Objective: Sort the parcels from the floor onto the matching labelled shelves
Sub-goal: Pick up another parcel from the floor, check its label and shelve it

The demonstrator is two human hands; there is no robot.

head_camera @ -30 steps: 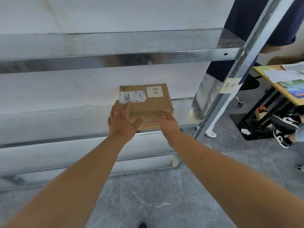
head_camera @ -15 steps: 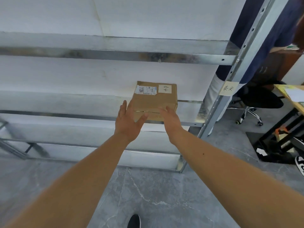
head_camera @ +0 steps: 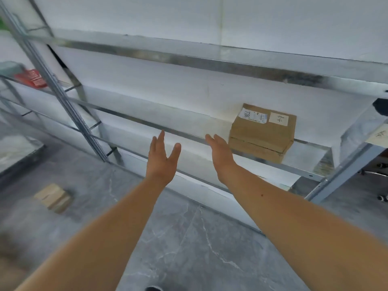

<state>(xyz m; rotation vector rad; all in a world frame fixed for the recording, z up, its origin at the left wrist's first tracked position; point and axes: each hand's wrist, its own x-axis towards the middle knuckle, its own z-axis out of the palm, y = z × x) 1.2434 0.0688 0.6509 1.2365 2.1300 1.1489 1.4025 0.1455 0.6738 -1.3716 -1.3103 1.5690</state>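
A brown cardboard parcel with a white shipping label and a handwritten note rests on the metal shelf, at its right end. A handwritten paper label is stuck to the right upright. My right hand hovers just left of the parcel, apart from it, fingers extended. My left hand is further left, fingers spread, holding nothing. Another cardboard parcel lies on the grey floor at the lower left.
A slanted metal upright divides this shelving bay from another on the left, where a red object sits. A higher shelf runs above. The marbled grey floor spreads below my arms.
Both hands have come off the parcel and drawn back leftwards. The parcel stays on the shelf. My view has swung left, bringing the floor parcel into sight.
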